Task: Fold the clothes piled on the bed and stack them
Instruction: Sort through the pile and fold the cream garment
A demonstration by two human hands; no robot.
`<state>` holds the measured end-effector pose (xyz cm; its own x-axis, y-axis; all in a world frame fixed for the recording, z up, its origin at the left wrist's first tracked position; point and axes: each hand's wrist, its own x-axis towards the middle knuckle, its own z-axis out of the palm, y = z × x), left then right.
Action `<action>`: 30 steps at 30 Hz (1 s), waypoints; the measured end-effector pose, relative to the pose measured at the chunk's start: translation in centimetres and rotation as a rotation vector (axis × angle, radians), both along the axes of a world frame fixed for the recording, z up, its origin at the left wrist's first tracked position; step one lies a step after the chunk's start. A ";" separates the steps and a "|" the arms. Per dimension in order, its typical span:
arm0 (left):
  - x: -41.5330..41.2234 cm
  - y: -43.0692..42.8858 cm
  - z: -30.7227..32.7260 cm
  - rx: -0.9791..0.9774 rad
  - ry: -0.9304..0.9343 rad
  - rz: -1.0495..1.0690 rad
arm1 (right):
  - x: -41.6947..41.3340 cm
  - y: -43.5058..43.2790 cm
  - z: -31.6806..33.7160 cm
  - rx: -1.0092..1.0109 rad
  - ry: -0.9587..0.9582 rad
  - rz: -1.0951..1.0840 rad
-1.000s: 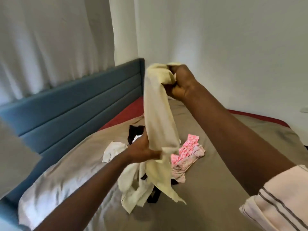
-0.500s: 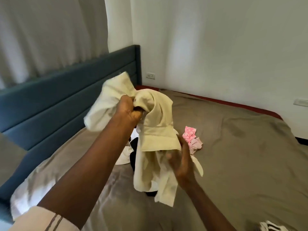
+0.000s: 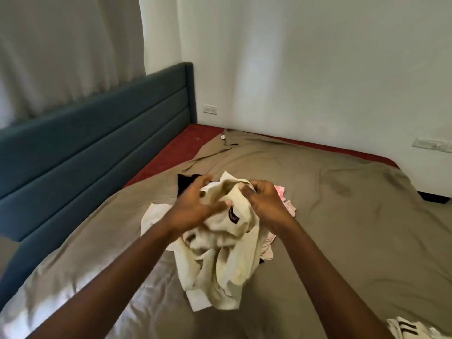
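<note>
Far left: one pale curtain (image 3: 61, 50), and below it one blue padded headboard (image 3: 97, 133). A shiny pale pillow (image 3: 49, 297) lies under my left forearm. A strip of red mattress (image 3: 176, 152) shows between the headboard and the brown sheet (image 3: 342, 216).

Pile sits mid-bed on the sheet, beside the red strip. One black piece (image 3: 186, 184) is at its far edge, partly hidden by my left hand (image 3: 195, 206). One white piece (image 3: 154, 216) lies flat, just left of that wrist.

Left hand: fingers spread over the top of the cream shirt (image 3: 220, 265), thumb against the cloth. Motion blur here; I cannot tell whether it grips.

The cream shirt, one of it, is bunched between both hands and raised off the pile. Its lower folds hang down to the sheet and cover the middle of the pile.

Right hand (image 3: 266, 204): fingers curled, pinching the shirt's upper edge.

Behind and right of that hand are two pink pieces, one bright and patterned (image 3: 280, 190), one paler (image 3: 267, 250). My right wrist blocks most of them.

Wall: two switch plates, one near the headboard (image 3: 210, 109), one far right (image 3: 431, 144).

Bottom right corner: one white cloth with dark stripes (image 3: 411, 330), well apart from the pile.
</note>
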<state>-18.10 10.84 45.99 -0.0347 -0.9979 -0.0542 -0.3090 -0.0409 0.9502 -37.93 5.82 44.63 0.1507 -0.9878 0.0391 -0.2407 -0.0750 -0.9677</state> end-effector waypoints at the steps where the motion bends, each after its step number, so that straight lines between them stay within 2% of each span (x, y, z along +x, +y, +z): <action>1: -0.1 0.0 -0.9 -0.054 -0.055 -0.073 | 0.3 0.3 1.2 0.025 0.027 0.108; 3: 0.6 -0.7 -1.6 -0.119 -0.146 -0.173 | 0.5 0.7 3.4 0.115 0.058 0.325; 5: 2.1 -1.7 -0.9 -0.038 -0.057 -0.318 | -0.1 0.8 5.1 0.214 0.114 0.443; 8: 4.5 -2.7 0.7 0.194 0.231 -0.443 | -1.8 0.0 5.4 0.304 0.044 0.359; 10: 5.9 -4.2 0.8 0.221 0.308 -0.445 | -2.7 -0.6 4.3 0.264 -0.027 0.274; 14: 6.7 -6.9 0.2 0.162 0.304 -0.426 | -2.9 -0.2 2.2 0.134 -0.099 0.229; 16: 6.8 -7.5 0.2 0.145 0.268 -0.433 | -2.4 0.6 1.8 0.052 -0.036 0.249; 18: 7.1 -7.9 0.6 0.070 0.063 -0.529 | -1.6 1.2 1.6 0.001 0.170 0.295; 20: 7.4 -8.2 0.9 -0.060 -0.290 -0.629 | -1.1 1.0 1.0 -0.060 0.410 0.255; 22: 7.6 -8.4 0.7 -0.197 -0.604 -0.622 | -1.0 0.5 0.4 -0.228 0.632 0.174; 24: 7.8 -8.7 0.5 -0.359 -0.762 -0.549 | -1.0 -0.2 -0.3 -0.412 0.780 0.053; 26: 8.1 -8.7 0.9 -0.505 -0.868 -0.447 | -0.7 -0.7 -1.1 -0.484 0.757 -0.056; 28: 8.1 -8.5 1.4 -0.608 -0.962 -0.385 | 0.1 -0.8 -2.2 -0.427 0.582 -0.107; 29: 8.1 -8.5 1.5 -0.596 -0.946 -0.382 | 0.5 -0.7 -2.4 -0.373 0.475 -0.125; 30: 8.2 -8.5 1.6 -0.542 -0.852 -0.386 | 1.0 -0.6 -2.7 -0.327 0.400 -0.144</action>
